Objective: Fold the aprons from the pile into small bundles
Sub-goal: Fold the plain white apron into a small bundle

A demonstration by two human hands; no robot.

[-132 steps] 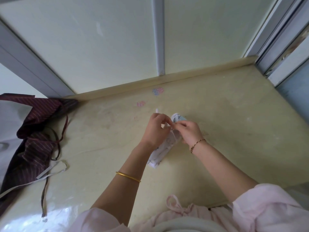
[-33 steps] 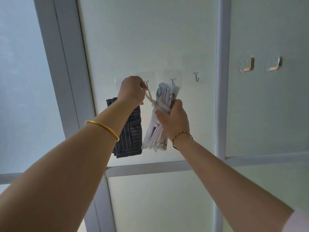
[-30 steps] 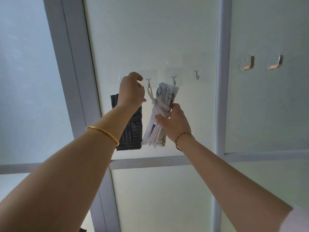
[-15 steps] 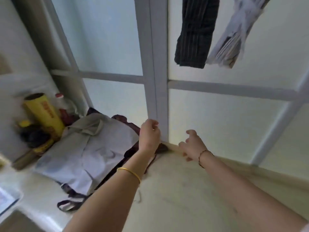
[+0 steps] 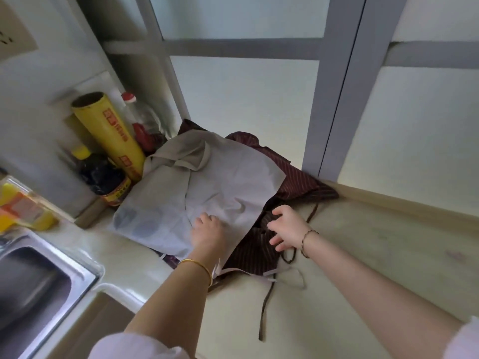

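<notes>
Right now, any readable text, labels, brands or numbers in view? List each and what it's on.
No text can be read in this frame.
Yellow roll: red label blocks with print, too blurred to read.
Dark bottle: label near its base, too blurred.
Yellow pack: orange label, too blurred.
Wall panel: dark marks, unreadable.

We stretch both arms forward and a little to the left, forearms bare. Our left hand (image 5: 207,230) lies palm down, its back to the camera, the fingers (image 5: 204,218) bent under at the tips; whether they pinch anything we cannot tell. Our right hand (image 5: 286,226) sits just beside it, palm down, fingers (image 5: 274,240) spread and loosely curved, gripping nothing.
</notes>
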